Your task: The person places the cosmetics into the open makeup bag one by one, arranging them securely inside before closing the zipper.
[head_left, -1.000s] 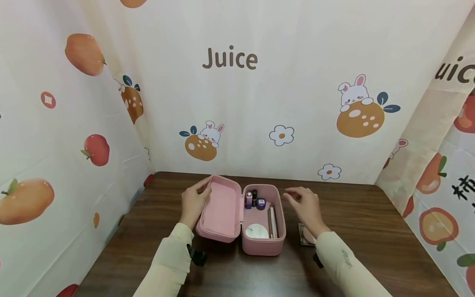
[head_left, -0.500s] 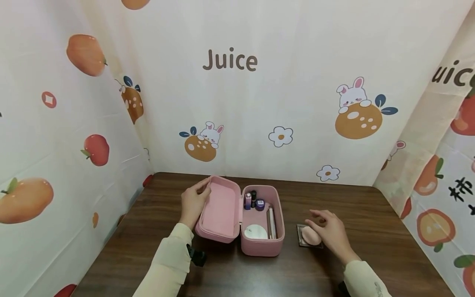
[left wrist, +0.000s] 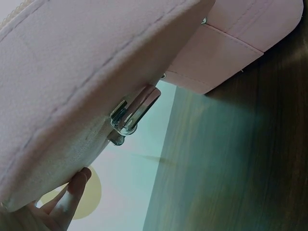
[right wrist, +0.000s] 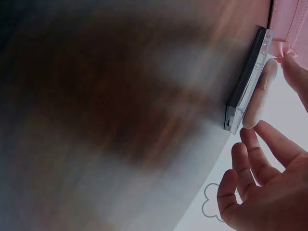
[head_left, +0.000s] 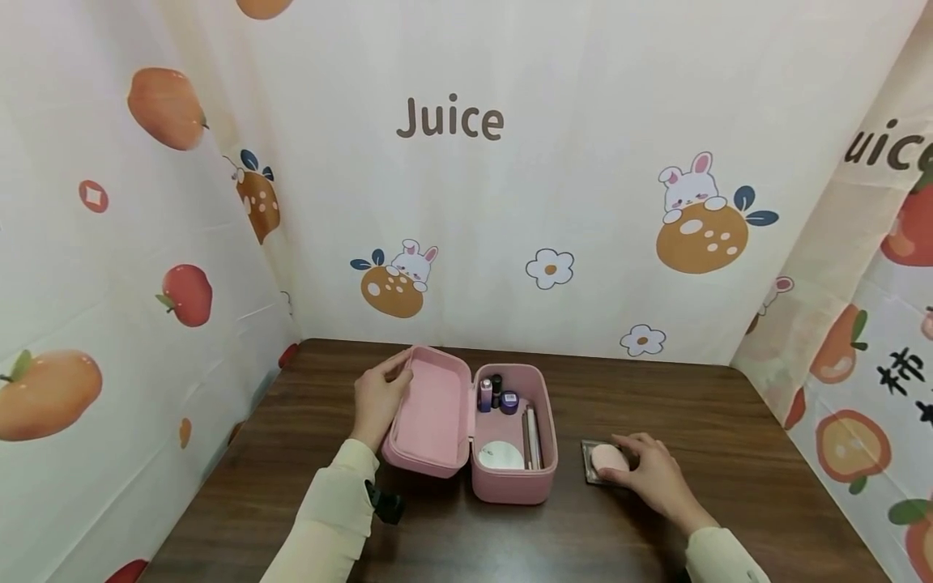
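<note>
A round puff (head_left: pixel 608 458) sits on a flat case (head_left: pixel 591 474), between the thumb and pointing finger of the right hand (head_left: pixel 652 478), though I can't tell if they pinch it; the left hand (head_left: pixel 377 401) grips the lid (head_left: pixel 436 413) of the pink box (head_left: pixel 513 488). The puff looks light and soft, so its round edge, right by the right fingers, seems a good spot for a gentle squeeze. The right wrist view shows the puff's side, but only the head view shows the small things (head_left: pixel 501 456) inside the box.

Both arms (head_left: pixel 321 518) forward, left hand (head_left: pixel 377 401) in a grip, right hand (head_left: pixel 658 479) with thumb (right wrist: pixel 297 79) and forefinger (right wrist: pixel 278 143) apart.
</note>
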`<state>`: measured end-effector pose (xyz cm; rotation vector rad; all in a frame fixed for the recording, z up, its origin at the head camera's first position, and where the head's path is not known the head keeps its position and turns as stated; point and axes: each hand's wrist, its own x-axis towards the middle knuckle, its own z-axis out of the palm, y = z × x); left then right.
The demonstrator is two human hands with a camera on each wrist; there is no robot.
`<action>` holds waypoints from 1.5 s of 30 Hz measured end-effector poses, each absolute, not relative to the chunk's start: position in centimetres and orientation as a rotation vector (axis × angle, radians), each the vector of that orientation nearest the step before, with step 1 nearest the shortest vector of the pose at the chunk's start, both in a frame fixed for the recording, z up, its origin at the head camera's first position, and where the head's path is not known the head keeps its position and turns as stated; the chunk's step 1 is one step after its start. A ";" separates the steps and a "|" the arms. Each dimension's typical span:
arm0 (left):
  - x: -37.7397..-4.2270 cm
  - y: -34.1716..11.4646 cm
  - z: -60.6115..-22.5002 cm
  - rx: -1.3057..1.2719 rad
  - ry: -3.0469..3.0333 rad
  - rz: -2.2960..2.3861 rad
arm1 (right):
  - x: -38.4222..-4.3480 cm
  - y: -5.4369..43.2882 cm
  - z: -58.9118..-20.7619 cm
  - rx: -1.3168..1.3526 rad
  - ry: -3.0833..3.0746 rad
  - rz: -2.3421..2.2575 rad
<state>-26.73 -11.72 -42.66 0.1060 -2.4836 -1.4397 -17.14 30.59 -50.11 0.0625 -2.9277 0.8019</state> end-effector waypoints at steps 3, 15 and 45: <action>-26.7 -11.8 -42.6 0.101 -2.492 -1.424 | -17.1 30.6 -50.1 0.071 -2.929 0.796; -26.6 -11.9 -42.5 0.093 -2.493 -1.426 | -17.1 30.2 -50.0 0.092 -2.958 0.766; -26.5 -11.8 -42.3 0.093 -2.484 -1.450 | -17.8 29.7 -49.1 0.128 -2.905 0.794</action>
